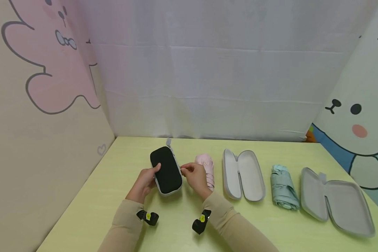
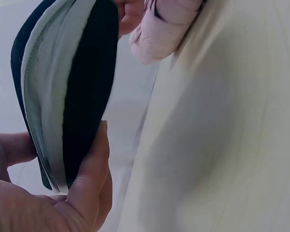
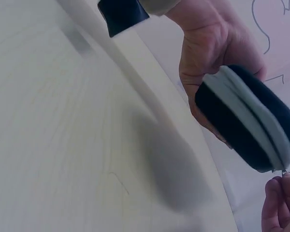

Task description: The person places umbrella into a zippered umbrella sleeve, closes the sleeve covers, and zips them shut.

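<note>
A black zip case (image 1: 167, 171) with a pale grey zipper band is held tilted above the table by my left hand (image 1: 144, 182). The thumb lies on its black face and the fingers wrap around the underside. On the case's right side, my right hand (image 1: 195, 177) pinches the small zipper pull (image 3: 283, 172) between thumb and fingertips. In the left wrist view the grey band (image 2: 48, 96) runs along the case's edge between two black halves. A light grey loop tab (image 1: 168, 141) sticks up from the far end. The case's contents are hidden.
A pink folded umbrella (image 1: 204, 160) lies just behind my right hand. Farther right are an open narrow grey case (image 1: 252, 176), a mint green folded umbrella (image 1: 283, 189) and a wider open grey case (image 1: 349, 206). The yellow table (image 1: 91, 210) meets patterned curtains at back and sides.
</note>
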`<action>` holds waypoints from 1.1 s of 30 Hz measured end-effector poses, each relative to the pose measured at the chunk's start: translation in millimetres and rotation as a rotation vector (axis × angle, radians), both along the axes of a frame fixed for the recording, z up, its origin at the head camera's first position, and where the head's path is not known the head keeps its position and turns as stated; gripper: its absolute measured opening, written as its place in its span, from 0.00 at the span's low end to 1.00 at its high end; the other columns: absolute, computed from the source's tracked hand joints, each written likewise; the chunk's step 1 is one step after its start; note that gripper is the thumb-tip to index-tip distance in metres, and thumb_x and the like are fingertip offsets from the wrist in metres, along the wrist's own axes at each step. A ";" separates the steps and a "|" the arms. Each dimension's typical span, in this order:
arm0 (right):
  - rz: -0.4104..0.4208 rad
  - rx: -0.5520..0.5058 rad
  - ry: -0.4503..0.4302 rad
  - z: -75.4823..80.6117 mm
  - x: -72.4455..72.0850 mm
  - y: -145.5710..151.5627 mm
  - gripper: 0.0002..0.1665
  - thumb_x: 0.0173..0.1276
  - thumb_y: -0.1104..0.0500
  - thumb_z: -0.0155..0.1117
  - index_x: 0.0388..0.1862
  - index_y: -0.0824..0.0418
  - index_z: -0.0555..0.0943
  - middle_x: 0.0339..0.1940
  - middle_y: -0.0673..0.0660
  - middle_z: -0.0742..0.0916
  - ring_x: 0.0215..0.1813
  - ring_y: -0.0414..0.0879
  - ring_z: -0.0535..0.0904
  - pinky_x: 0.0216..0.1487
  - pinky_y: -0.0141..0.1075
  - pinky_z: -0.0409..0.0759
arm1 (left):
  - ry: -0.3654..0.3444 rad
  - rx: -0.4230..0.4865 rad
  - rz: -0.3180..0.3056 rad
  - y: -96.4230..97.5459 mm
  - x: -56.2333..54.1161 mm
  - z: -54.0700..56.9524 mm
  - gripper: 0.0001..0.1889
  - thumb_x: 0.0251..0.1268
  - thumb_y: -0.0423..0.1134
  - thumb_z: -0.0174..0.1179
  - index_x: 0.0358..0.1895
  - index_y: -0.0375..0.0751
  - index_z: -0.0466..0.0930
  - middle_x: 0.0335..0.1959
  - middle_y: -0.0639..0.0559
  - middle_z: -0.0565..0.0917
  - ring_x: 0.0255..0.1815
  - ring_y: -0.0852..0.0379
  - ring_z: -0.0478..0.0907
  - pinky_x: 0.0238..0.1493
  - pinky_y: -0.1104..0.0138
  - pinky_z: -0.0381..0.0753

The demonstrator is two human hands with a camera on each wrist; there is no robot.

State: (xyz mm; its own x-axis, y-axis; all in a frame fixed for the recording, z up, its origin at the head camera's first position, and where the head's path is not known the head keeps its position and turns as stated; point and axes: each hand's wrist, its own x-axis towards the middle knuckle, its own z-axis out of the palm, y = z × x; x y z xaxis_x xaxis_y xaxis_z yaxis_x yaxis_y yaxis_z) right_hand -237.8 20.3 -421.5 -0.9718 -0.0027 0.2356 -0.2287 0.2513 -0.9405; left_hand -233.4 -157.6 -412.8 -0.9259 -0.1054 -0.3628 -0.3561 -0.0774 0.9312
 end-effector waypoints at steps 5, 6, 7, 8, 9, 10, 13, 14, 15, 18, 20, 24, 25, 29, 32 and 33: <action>-0.003 -0.009 0.017 0.6 0.7 -0.8 0.02 0.58 0.73 0.64 0.29 0.71 0.84 0.24 0.59 0.85 0.27 0.44 0.80 0.30 0.33 0.77 | -0.011 0.005 0.016 -1.7 -3.0 3.1 0.32 0.68 0.46 0.53 0.62 0.20 0.58 0.55 0.36 0.70 0.46 0.51 0.73 0.51 0.58 0.71; -0.008 -0.011 0.019 0.9 0.8 -0.8 0.02 0.58 0.73 0.63 0.29 0.71 0.84 0.24 0.59 0.85 0.27 0.44 0.80 0.30 0.33 0.77 | -0.011 0.007 0.012 -1.7 -3.6 3.2 0.32 0.68 0.46 0.53 0.62 0.20 0.58 0.55 0.36 0.70 0.46 0.51 0.73 0.51 0.58 0.71; -0.010 -0.012 0.018 1.3 0.8 -0.8 0.03 0.58 0.73 0.63 0.29 0.71 0.84 0.24 0.59 0.85 0.27 0.45 0.80 0.31 0.33 0.77 | -0.009 0.008 0.013 -1.6 -4.3 3.0 0.32 0.68 0.46 0.53 0.62 0.20 0.59 0.55 0.36 0.70 0.46 0.51 0.74 0.51 0.58 0.71; -0.011 -0.011 0.017 1.6 0.9 -0.7 0.03 0.58 0.73 0.63 0.29 0.71 0.83 0.24 0.59 0.85 0.27 0.45 0.80 0.30 0.33 0.77 | -0.007 0.009 0.010 -1.6 -4.5 2.8 0.32 0.68 0.46 0.54 0.62 0.20 0.59 0.54 0.37 0.71 0.46 0.51 0.74 0.51 0.59 0.71; -0.010 -0.011 0.013 1.8 1.1 -0.6 0.03 0.58 0.73 0.63 0.29 0.71 0.83 0.24 0.59 0.85 0.27 0.45 0.80 0.30 0.33 0.77 | -0.006 0.008 0.010 -1.7 -4.7 2.3 0.32 0.68 0.46 0.53 0.62 0.20 0.59 0.53 0.37 0.71 0.45 0.52 0.74 0.50 0.59 0.72; -0.008 -0.013 0.006 1.9 1.4 -0.5 0.02 0.58 0.73 0.63 0.29 0.71 0.83 0.23 0.59 0.85 0.27 0.45 0.80 0.30 0.33 0.77 | -0.003 0.008 0.013 -1.8 -4.6 2.0 0.32 0.68 0.46 0.53 0.61 0.20 0.60 0.52 0.38 0.72 0.44 0.52 0.74 0.49 0.60 0.72; 0.003 -0.019 -0.015 1.8 2.2 -0.3 0.02 0.58 0.73 0.63 0.29 0.72 0.83 0.23 0.59 0.84 0.27 0.45 0.81 0.30 0.32 0.77 | 0.009 0.006 0.019 -2.2 -4.1 0.0 0.31 0.69 0.46 0.52 0.60 0.19 0.61 0.50 0.38 0.73 0.41 0.54 0.76 0.47 0.60 0.74; 0.005 -0.020 -0.019 1.7 2.5 -0.1 0.02 0.58 0.73 0.63 0.29 0.72 0.83 0.23 0.59 0.84 0.27 0.46 0.81 0.30 0.32 0.78 | 0.013 0.006 0.020 -2.4 -4.0 -0.8 0.30 0.69 0.46 0.52 0.60 0.19 0.61 0.50 0.38 0.73 0.40 0.55 0.76 0.46 0.60 0.74; 0.008 -0.021 -0.021 1.8 2.7 0.0 0.02 0.58 0.73 0.63 0.29 0.72 0.83 0.23 0.59 0.84 0.27 0.46 0.81 0.30 0.32 0.78 | 0.016 0.005 0.028 -2.3 -3.9 -1.1 0.30 0.69 0.46 0.52 0.59 0.19 0.61 0.49 0.39 0.74 0.39 0.55 0.76 0.46 0.60 0.74; 0.009 -0.024 -0.025 1.9 3.4 0.1 0.02 0.58 0.73 0.63 0.29 0.72 0.83 0.23 0.59 0.84 0.28 0.47 0.81 0.31 0.32 0.78 | 0.021 -0.004 0.033 -2.2 -3.9 -1.2 0.31 0.69 0.47 0.53 0.59 0.19 0.62 0.49 0.39 0.74 0.38 0.56 0.76 0.46 0.60 0.74; 0.009 -0.022 -0.031 1.4 3.6 0.4 0.02 0.58 0.73 0.63 0.29 0.72 0.83 0.23 0.59 0.84 0.28 0.47 0.81 0.31 0.33 0.79 | 0.022 0.000 0.041 -1.9 -4.0 -0.7 0.31 0.68 0.47 0.53 0.60 0.20 0.61 0.50 0.38 0.73 0.39 0.55 0.76 0.47 0.60 0.74; 0.013 -0.016 -0.055 -0.4 4.5 0.9 0.02 0.58 0.73 0.64 0.30 0.71 0.83 0.23 0.59 0.84 0.27 0.44 0.80 0.31 0.32 0.79 | 0.019 0.024 0.058 -2.1 -4.7 -0.7 0.31 0.69 0.46 0.51 0.61 0.19 0.59 0.53 0.36 0.71 0.44 0.53 0.75 0.52 0.56 0.71; 0.014 -0.013 -0.058 -1.0 4.8 1.0 0.02 0.58 0.73 0.64 0.30 0.71 0.83 0.23 0.58 0.84 0.26 0.44 0.80 0.31 0.32 0.78 | 0.018 0.030 0.062 -2.5 -5.0 -1.2 0.31 0.69 0.45 0.51 0.62 0.19 0.58 0.54 0.35 0.70 0.45 0.52 0.74 0.53 0.56 0.71; 0.013 -0.022 -0.056 -2.6 6.0 1.5 0.02 0.58 0.73 0.64 0.30 0.72 0.83 0.23 0.58 0.84 0.26 0.43 0.80 0.30 0.32 0.78 | 0.008 0.046 0.071 -2.7 -6.6 -2.8 0.32 0.69 0.45 0.51 0.63 0.19 0.56 0.56 0.34 0.68 0.47 0.50 0.73 0.54 0.55 0.70; 0.020 -0.037 -0.045 -3.5 6.8 1.7 0.02 0.57 0.73 0.64 0.30 0.73 0.82 0.22 0.59 0.84 0.26 0.43 0.80 0.29 0.31 0.78 | 0.007 0.049 0.083 -2.1 -7.1 -2.6 0.32 0.69 0.45 0.52 0.63 0.19 0.56 0.57 0.33 0.68 0.47 0.50 0.73 0.54 0.55 0.70; 0.024 -0.041 -0.040 -3.7 7.0 1.7 0.02 0.57 0.73 0.64 0.30 0.73 0.82 0.22 0.59 0.84 0.26 0.43 0.80 0.29 0.31 0.77 | 0.008 0.051 0.085 -2.1 -7.4 -2.8 0.32 0.69 0.45 0.51 0.63 0.19 0.56 0.58 0.33 0.68 0.48 0.49 0.73 0.54 0.55 0.70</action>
